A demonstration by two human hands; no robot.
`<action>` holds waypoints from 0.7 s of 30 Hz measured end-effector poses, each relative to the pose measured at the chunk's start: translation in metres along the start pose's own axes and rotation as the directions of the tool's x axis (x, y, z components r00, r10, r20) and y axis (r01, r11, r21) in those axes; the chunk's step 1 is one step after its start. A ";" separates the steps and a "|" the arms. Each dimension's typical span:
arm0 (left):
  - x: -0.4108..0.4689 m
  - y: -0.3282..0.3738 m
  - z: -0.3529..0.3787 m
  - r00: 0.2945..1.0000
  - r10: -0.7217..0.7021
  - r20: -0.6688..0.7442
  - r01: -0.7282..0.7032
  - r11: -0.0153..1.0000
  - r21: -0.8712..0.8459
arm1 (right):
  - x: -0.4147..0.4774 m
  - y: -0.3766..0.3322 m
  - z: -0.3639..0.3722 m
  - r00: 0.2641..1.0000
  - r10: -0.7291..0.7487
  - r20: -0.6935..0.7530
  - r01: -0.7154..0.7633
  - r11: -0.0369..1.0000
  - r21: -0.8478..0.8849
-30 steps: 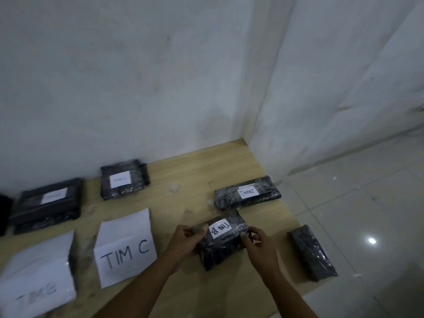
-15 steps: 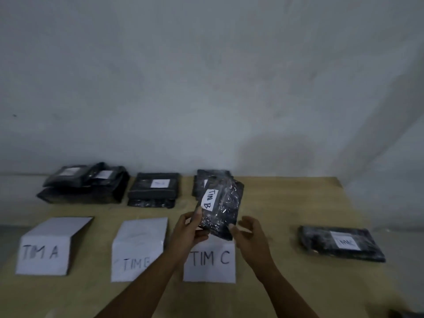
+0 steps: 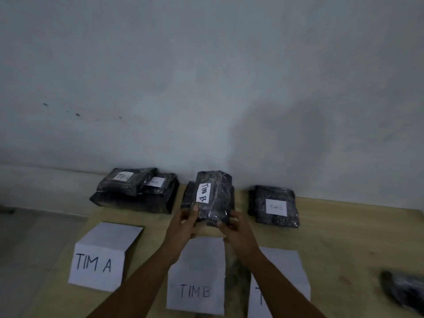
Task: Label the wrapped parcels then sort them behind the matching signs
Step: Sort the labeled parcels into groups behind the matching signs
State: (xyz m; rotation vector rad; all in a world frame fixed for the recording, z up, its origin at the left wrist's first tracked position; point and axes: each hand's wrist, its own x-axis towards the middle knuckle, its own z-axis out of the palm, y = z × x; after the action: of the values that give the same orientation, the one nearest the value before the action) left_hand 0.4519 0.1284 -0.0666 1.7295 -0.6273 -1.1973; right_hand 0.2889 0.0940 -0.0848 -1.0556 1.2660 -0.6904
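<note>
TIM B parcel (image 3: 213, 198) moved left, off the TIM C sign (image 3: 298, 267) to behind the TIM B sign (image 3: 199, 271). Left hand (image 3: 183, 226) and right hand (image 3: 237, 228) pinch its near end, label up, above the B stack (image 3: 187, 198). Looks ready to set down.

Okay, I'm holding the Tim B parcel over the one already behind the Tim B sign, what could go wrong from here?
One: the TIM B parcel, held by your left hand and right hand, would land on the lower parcel; its glossy wrap might let it slide toward the nearby TIM A pile. Two: your forearms cross above the TIM B sign, so pulling back low could knock it over.
</note>
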 end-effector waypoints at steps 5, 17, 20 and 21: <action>0.032 -0.004 -0.029 1.000 0.008 0.018 -0.008 1.000 0.021 | 0.038 -0.018 0.011 0.988 0.157 0.006 -0.147 0.914 0.379; 0.070 -0.011 -0.018 0.987 0.099 0.127 -0.098 0.995 -0.009 | 0.111 -0.046 0.018 0.896 0.118 -0.427 -0.095 0.993 0.074; 0.070 -0.011 -0.015 0.972 0.085 0.218 -0.094 0.995 0.029 | 0.100 -0.043 0.023 0.907 0.051 -0.417 -0.044 0.999 0.027; 0.069 -0.010 -0.016 0.968 0.080 0.237 -0.093 0.995 0.047 | 0.095 -0.041 0.025 0.910 0.029 -0.414 -0.020 0.999 0.027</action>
State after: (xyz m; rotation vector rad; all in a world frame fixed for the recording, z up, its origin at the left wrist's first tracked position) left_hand 0.4930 0.0838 -0.1052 1.6017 -0.8779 -1.3451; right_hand 0.3382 0.0001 -0.0880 -0.8978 1.6290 -0.9420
